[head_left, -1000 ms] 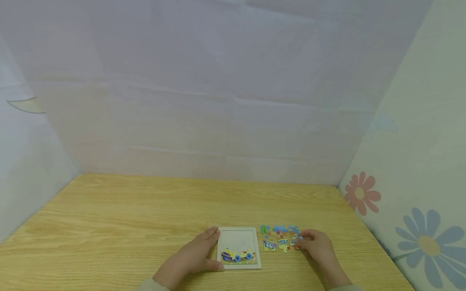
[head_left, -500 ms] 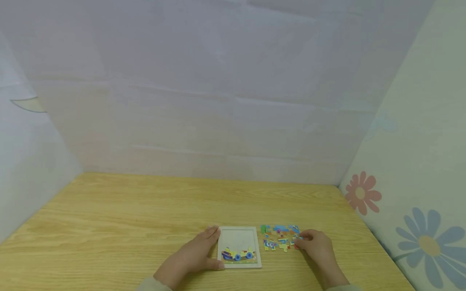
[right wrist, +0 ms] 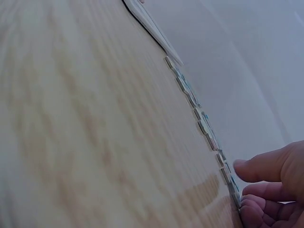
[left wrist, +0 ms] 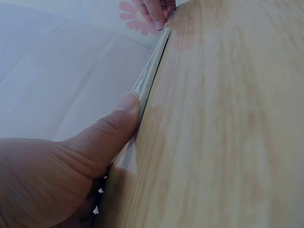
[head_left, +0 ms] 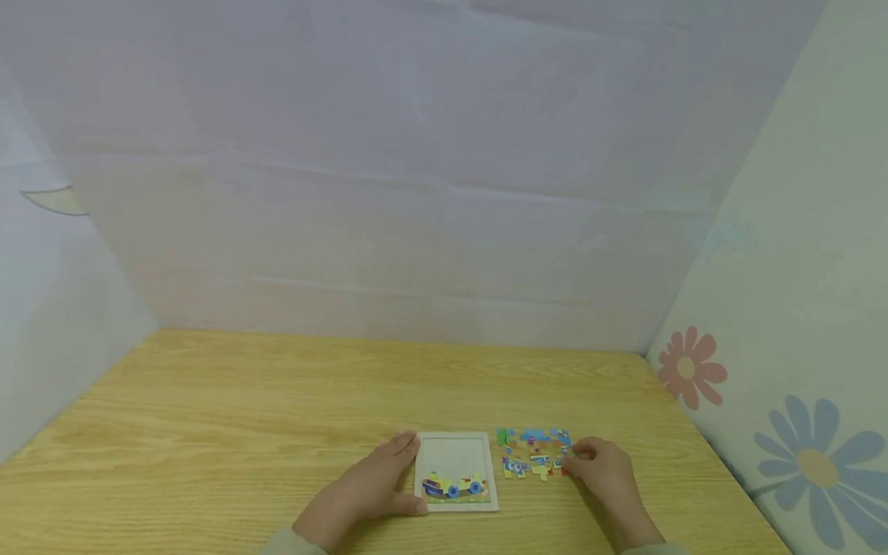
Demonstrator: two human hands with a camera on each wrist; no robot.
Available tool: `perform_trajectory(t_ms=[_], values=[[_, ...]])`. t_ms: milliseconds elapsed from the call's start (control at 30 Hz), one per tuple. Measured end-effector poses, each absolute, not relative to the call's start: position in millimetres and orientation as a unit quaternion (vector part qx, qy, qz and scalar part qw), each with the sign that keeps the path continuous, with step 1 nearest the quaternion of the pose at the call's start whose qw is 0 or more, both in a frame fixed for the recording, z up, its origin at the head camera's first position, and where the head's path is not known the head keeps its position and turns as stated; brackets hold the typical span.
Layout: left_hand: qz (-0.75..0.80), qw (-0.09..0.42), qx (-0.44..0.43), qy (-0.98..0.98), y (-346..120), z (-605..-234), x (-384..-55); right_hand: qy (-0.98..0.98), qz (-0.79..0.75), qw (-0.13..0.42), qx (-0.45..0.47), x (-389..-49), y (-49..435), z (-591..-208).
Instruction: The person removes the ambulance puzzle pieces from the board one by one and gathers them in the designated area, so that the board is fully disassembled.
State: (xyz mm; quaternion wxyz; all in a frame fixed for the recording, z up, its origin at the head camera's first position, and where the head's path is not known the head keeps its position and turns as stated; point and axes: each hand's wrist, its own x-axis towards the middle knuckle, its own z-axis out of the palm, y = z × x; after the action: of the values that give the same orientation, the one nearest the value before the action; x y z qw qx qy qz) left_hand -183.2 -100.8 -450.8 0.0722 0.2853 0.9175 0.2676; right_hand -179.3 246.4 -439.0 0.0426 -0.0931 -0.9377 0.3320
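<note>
A square wooden puzzle tray lies on the table, with joined pieces showing a yellow vehicle with blue wheels along its near side. My left hand rests against the tray's left edge, fingers extended towards the far corner and thumb at the near corner. In the left wrist view, the thumb presses the tray's edge. To the right lie several loose jigsaw pieces in blue, yellow and green. My right hand pinches a jigsaw piece at their right end; the fingers partly hide it.
The wood-grain table extends beyond the hands. A pale cloth wall stands behind it, and a side wall with printed flowers rises on the right.
The tray, loose pieces and left hand look unchanged. My right hand stays at the right end of the pieces, with only slight shifts of its fingertips and the piece there.
</note>
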Motion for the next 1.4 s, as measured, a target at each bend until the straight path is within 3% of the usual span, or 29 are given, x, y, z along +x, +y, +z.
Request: perform_trajectory(t_ms=[233,733,967,1400], values=[[0.267,0.077,0.284,0.918,-101,-450,-183,-0.919,0.372,0.043,-0.122,-180,245,-434],[0.267,0.08,0.282,0.918,-101,-453,-184,-0.86,0.5,0.031,-0.095,-181,224,-418],[0.265,0.081,0.283,0.918,-101,-453,-185,-0.824,0.565,0.009,-0.042,-182,206,-421],[0.267,0.079,0.284,0.918,-101,-454,-185,-0.835,0.541,-0.041,0.091,-186,172,-429]])
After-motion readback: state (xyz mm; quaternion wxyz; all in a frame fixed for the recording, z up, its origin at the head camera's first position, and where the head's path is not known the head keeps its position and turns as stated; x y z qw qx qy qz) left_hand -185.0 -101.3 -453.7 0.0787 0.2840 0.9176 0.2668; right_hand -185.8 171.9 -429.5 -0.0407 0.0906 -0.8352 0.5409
